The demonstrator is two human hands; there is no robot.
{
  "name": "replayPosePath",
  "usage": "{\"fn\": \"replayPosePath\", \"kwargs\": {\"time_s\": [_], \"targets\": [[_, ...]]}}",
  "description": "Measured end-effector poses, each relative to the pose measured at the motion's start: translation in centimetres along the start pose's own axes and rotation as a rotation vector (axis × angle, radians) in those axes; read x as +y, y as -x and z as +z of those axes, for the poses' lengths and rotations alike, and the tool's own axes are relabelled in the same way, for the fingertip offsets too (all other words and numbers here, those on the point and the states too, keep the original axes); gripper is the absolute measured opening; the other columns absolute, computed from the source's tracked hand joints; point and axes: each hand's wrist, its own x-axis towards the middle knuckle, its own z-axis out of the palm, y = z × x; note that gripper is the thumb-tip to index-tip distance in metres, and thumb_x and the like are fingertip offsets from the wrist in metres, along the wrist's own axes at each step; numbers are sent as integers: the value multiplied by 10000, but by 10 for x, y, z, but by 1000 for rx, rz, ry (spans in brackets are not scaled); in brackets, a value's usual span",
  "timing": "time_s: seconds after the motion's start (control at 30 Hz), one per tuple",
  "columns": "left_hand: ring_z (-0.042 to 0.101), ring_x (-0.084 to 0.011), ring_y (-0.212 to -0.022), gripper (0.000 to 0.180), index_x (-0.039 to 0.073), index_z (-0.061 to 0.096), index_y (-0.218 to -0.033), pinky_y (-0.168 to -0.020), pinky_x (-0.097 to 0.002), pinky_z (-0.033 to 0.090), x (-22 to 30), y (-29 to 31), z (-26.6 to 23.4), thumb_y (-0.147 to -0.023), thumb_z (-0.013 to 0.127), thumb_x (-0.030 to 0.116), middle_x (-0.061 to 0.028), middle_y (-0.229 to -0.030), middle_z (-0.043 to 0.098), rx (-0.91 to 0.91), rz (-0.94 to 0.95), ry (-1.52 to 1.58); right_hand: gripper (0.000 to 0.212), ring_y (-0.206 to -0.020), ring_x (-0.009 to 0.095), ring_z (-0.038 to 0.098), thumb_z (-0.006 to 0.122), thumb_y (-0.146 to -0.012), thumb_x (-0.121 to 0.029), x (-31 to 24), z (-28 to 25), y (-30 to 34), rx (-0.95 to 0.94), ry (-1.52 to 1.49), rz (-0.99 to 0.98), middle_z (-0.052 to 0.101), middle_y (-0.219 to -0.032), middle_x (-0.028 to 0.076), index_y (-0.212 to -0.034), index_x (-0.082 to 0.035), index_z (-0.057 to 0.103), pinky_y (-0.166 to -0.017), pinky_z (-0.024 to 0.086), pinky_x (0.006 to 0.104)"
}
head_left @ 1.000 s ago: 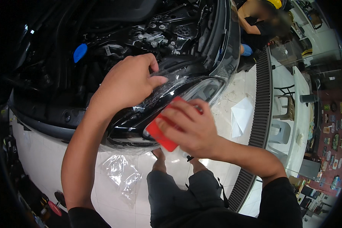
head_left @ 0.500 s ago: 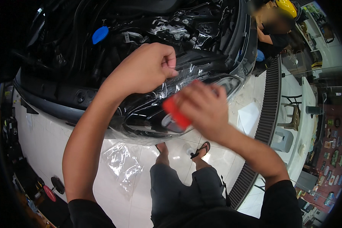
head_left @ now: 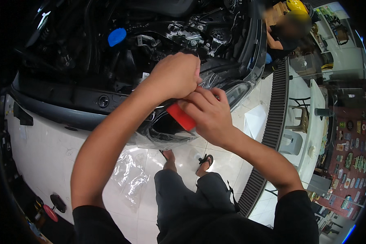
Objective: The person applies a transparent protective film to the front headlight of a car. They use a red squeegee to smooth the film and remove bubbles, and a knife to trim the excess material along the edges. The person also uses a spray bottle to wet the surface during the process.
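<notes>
Clear film (head_left: 209, 81) lies over the car's front headlight (head_left: 160, 124), wrinkled and shiny along its upper edge. My left hand (head_left: 177, 75) is closed above the headlight, its fingertips pinching the film's edge. Flat against the covered headlight is a red squeegee (head_left: 180, 117); my right hand (head_left: 209, 118) grips it from above. The two hands nearly touch, and my left hand hides part of the film behind it.
An open engine bay (head_left: 158, 16) with a blue cap (head_left: 117, 37) spreads beyond my hands. Loose clear film (head_left: 130, 175) lies on the tiled floor. A dark floor grate (head_left: 272, 118) runs at the right. Another person (head_left: 282, 40) is at the far right.
My right hand has moved the squeegee slightly left, closer to my left hand. My left hand has shifted down and right. The whole view has turned a little.
</notes>
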Motion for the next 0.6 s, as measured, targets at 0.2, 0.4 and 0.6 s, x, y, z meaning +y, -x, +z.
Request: {"fn": "replayPosePath", "kwargs": {"time_s": [0.2, 0.4, 0.6], "targets": [[724, -378, -922, 254, 39, 730, -919, -824, -452, 559, 2, -1, -6, -877, 782, 284, -182, -907, 750, -5, 3, 53, 488, -1176, 260, 586, 701, -725, -137, -25, -19, 38, 11, 106, 98, 624, -1200, 20, -1210, -133, 653, -946, 422, 480], [721, -337, -922, 377, 24, 715, -1049, -822, -423, 551, 1, 25, -22, -903, 758, 369, -171, -951, 736, 109, -61, 157, 425, -1104, 275, 593, 689, -727, -63, -13, -25, 3, 38, 112, 201, 633, -1117, 55, -1147, -116, 648, -925, 432, 465], [624, -138, -955, 179, 6, 679, -1129, -864, -272, 491, 4, 134, -47, -975, 681, 98, -79, -1031, 662, 536, -53, 392, 399, -993, 337, 726, 742, -758, -136, -101, -193, 43, 181, -620, 204, 722, -1086, 144, -1141, -30, 709, -767, 590, 406]]}}
